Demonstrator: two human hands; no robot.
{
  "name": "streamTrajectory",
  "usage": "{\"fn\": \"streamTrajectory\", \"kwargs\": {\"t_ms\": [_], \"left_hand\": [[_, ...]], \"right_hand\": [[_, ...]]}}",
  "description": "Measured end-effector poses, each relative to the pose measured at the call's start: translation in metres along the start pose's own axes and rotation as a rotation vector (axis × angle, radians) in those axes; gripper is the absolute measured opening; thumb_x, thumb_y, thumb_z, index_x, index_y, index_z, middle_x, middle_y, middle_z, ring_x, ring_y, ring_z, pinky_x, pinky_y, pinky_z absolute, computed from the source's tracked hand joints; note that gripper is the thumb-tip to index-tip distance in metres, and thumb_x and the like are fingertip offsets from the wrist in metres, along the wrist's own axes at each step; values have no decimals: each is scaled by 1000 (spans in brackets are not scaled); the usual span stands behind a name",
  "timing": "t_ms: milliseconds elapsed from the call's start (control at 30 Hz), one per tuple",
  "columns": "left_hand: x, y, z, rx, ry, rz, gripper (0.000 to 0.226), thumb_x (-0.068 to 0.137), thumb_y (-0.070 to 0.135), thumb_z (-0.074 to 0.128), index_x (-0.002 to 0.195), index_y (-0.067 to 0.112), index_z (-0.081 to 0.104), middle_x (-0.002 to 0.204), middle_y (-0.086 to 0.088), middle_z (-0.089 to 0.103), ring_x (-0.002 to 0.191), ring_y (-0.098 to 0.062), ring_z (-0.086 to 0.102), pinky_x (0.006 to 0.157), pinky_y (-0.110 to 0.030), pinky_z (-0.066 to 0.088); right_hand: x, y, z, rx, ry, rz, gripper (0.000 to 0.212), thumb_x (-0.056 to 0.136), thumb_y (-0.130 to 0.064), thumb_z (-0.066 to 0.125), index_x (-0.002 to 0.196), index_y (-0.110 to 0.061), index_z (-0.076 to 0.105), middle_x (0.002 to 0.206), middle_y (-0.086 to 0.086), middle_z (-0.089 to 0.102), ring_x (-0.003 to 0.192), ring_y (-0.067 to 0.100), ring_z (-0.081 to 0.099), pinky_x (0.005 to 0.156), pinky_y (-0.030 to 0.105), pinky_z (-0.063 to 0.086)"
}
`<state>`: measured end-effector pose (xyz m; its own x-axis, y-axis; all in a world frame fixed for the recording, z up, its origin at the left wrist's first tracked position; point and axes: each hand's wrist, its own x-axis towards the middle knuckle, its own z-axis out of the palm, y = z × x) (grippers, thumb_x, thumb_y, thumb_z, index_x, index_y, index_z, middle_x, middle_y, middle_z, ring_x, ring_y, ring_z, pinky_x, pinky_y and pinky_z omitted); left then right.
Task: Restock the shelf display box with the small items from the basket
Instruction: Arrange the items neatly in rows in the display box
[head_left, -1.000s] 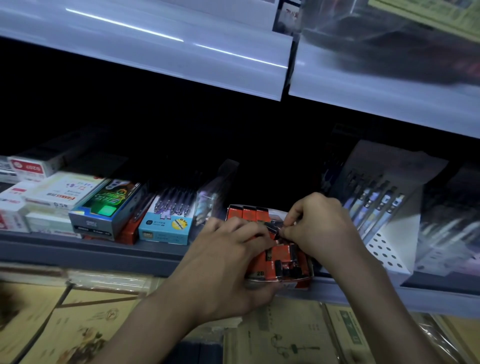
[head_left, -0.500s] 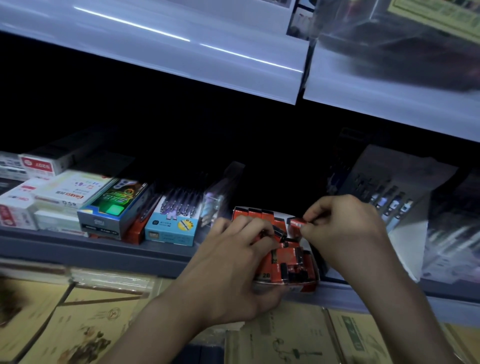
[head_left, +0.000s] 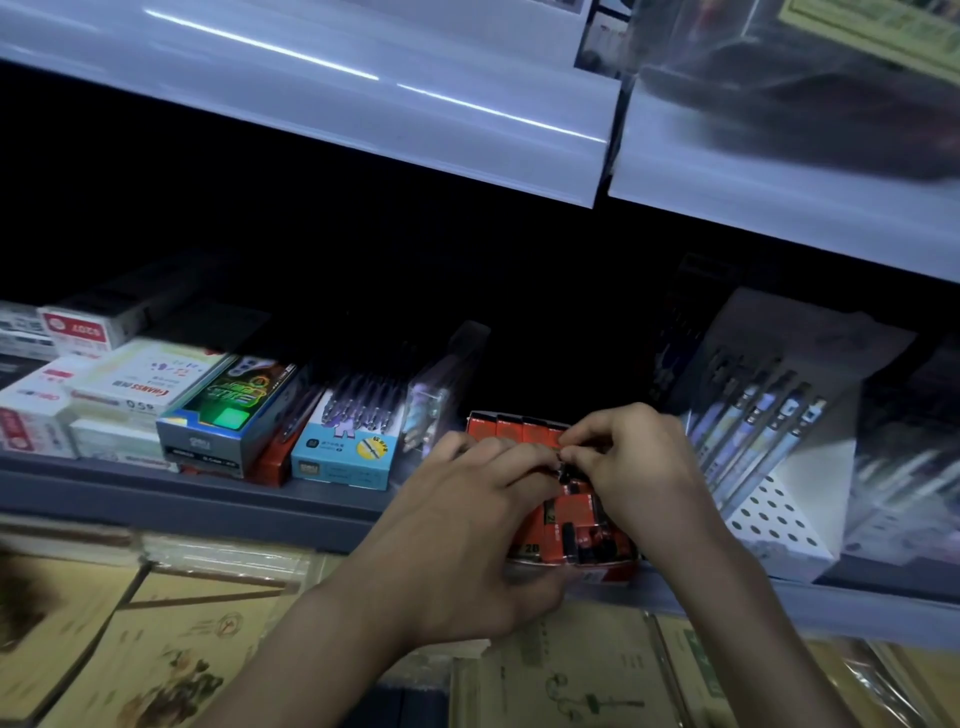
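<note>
Placing step: left hand (head_left: 467, 525) grips the box (head_left: 609, 572) at the shelf (head_left: 249, 506) edge, right hand (head_left: 636, 467) pinches an item (head_left: 567, 471) over it; next, probably seat it in a gap.

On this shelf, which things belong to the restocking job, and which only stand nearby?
Job: red display box, gripped by the left hand; small red items inside it; right hand, pinching one item.
Nearby: light blue pen box; green-and-grey box; white dotted pen stand; notebooks below the shelf.
</note>
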<state>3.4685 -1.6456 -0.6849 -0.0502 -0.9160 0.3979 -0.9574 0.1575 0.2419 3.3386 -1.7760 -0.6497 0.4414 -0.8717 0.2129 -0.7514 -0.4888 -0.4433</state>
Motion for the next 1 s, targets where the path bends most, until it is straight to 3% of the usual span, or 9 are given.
{"fn": "streamTrajectory", "kwargs": {"t_ms": [100, 267, 567, 767, 867, 1000], "left_hand": [[0, 0, 0, 0, 2, 1, 66, 87, 79, 44, 133, 35, 59, 142, 23, 47, 124, -3, 47, 108, -32, 30], [0, -1, 0, -2, 5, 2, 66, 86, 80, 45, 132, 35, 60, 140, 22, 48, 123, -3, 48, 108, -32, 31], [-1, -3, 1, -4, -4, -8, 69, 87, 81, 42, 136, 36, 59, 139, 23, 47, 121, -3, 48, 106, -34, 34], [-2, -3, 1, -1, -2, -7, 68, 87, 80, 44, 136, 35, 60, 138, 23, 49, 118, -4, 50, 105, -34, 35], [-2, -4, 1, 1, -6, -5, 68, 87, 81, 43, 137, 37, 57, 139, 23, 47, 119, -3, 49, 107, -34, 34], [-2, -4, 2, 7, -3, -2, 70, 87, 83, 40, 138, 37, 56, 140, 24, 46, 120, -3, 48, 107, -34, 34]], "right_hand": [[0, 4, -3, -62, -7, -6, 21, 96, -15, 66, 99, -31, 81, 92, -7, 74, 84, 13, 67, 69, 29, 54], [-1, 3, -19, -216, 147, -3, 33, 93, -5, 58, 111, -25, 78, 108, 4, 76, 99, 29, 69, 79, 38, 58], [5, 2, -8, -386, -21, -14, 31, 85, 2, 69, 95, -26, 77, 96, 5, 72, 88, 28, 69, 72, 43, 60], [11, 1, -8, -372, -96, -32, 4, 90, -20, 76, 93, -22, 75, 91, 3, 70, 86, 27, 67, 74, 39, 58], [10, 2, -8, -359, -108, -40, 20, 90, -13, 71, 100, -29, 79, 101, -2, 74, 94, 24, 69, 75, 36, 56], [10, 3, -5, -363, -74, -35, 23, 88, -6, 70, 92, -28, 79, 93, -2, 73, 87, 24, 68, 70, 37, 57]]}}
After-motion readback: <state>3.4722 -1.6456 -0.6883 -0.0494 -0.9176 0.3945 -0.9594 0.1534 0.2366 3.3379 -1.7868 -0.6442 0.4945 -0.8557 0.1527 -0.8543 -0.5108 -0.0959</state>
